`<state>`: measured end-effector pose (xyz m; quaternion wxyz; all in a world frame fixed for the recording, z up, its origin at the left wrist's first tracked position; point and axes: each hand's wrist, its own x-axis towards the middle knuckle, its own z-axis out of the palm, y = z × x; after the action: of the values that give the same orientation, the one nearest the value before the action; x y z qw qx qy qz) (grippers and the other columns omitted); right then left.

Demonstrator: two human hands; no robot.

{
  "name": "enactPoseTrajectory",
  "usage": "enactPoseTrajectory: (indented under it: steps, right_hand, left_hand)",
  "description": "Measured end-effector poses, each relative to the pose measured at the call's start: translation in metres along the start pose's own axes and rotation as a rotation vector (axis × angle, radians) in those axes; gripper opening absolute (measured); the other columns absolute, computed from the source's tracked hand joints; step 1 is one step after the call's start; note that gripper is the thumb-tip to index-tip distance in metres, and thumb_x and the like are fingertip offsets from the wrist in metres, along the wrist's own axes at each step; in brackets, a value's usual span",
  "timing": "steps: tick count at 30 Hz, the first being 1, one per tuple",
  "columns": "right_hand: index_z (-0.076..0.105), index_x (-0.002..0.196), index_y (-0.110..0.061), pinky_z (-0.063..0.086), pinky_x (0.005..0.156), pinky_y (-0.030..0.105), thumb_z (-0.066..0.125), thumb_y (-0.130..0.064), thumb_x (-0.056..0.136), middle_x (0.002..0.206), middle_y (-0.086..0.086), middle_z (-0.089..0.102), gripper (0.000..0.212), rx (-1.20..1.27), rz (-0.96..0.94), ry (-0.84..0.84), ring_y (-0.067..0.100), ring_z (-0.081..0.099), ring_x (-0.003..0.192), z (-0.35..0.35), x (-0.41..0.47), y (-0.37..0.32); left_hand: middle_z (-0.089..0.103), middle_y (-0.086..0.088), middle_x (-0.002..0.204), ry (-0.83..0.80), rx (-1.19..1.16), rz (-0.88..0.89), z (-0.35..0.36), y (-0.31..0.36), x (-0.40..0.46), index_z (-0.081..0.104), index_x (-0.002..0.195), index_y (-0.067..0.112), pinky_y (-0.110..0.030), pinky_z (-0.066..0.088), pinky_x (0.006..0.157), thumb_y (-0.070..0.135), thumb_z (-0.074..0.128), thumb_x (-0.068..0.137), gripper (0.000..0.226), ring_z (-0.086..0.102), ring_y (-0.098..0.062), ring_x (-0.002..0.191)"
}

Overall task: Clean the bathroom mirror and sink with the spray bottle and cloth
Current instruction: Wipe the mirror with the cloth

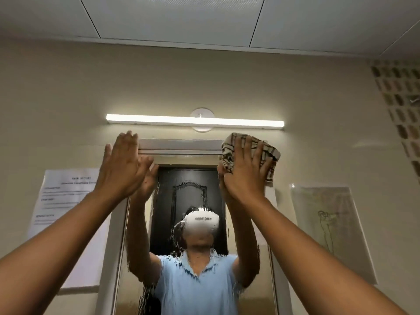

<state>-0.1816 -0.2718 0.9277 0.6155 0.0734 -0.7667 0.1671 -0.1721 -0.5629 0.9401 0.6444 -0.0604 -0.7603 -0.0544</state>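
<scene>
Mirror (193,258) top: R hand (246,176) presses cloth (229,153), L hand (123,164) flat

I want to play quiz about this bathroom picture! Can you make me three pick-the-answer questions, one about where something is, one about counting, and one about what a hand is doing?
1. Where is the cloth?
A. At the mirror's top right corner
B. On the floor
C. Hanging on the lamp

2. How many paper sheets hang on the wall beside the mirror?
A. None
B. Two
C. Five

3. What is the left hand doing?
A. Squeezing a bottle
B. Making a fist
C. Lying open and flat, holding nothing

Answers:
1 A: the right hand presses the striped cloth against the top right of the mirror.
2 B: a printed notice hangs on the left and a drawing on the right.
3 C: the left hand has its fingers stretched out, empty.
</scene>
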Motion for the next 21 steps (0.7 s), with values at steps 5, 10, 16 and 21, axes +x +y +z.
enactPoseTrajectory:
  steps: [5,10,16,21]
  right_hand:
    - [-0.022,0.153,-0.033,-0.029,0.109,0.058,0.025,-0.08,0.088,0.157,-0.002,-0.038,0.093,-0.022,-0.235,-0.026,0.029,-0.04,0.142,0.014,-0.001,-0.03]
    - [-0.012,0.155,-0.036,-0.026,0.111,0.059,0.023,-0.072,0.095,0.162,-0.003,-0.028,0.078,-0.134,-0.525,-0.088,0.024,-0.036,0.144,0.03,0.008,-0.065]
    - [-0.005,0.156,-0.04,-0.013,0.117,0.061,0.023,-0.066,0.099,0.165,-0.007,-0.019,0.068,-0.124,-0.431,0.021,0.02,-0.025,0.149,0.022,0.011,-0.014]
    - [-0.008,0.155,-0.041,-0.008,0.119,0.06,0.02,-0.068,0.097,0.165,-0.007,-0.019,0.071,-0.067,-0.181,0.108,0.022,-0.023,0.15,0.02,-0.003,0.027]
  left_hand:
    - [0.021,-0.014,0.163,0.011,0.032,0.041,0.015,-0.007,0.004,0.023,0.154,0.008,-0.048,0.011,0.122,0.061,0.021,0.094,0.08,0.015,-0.03,0.152]
    - [0.028,-0.015,0.159,0.049,0.0,0.082,0.014,-0.013,0.004,0.026,0.152,0.008,-0.053,0.021,0.12,0.053,0.02,0.097,0.071,0.022,-0.031,0.149]
    - [0.005,-0.006,0.167,0.014,0.022,0.128,0.021,-0.027,0.001,0.007,0.159,0.014,-0.047,0.006,0.123,0.054,0.019,0.098,0.074,-0.002,-0.019,0.154]
    - [-0.009,0.001,0.166,0.008,-0.039,0.13,0.025,-0.025,-0.001,-0.002,0.159,0.018,-0.039,-0.003,0.122,0.053,0.018,0.099,0.072,-0.016,-0.01,0.15]
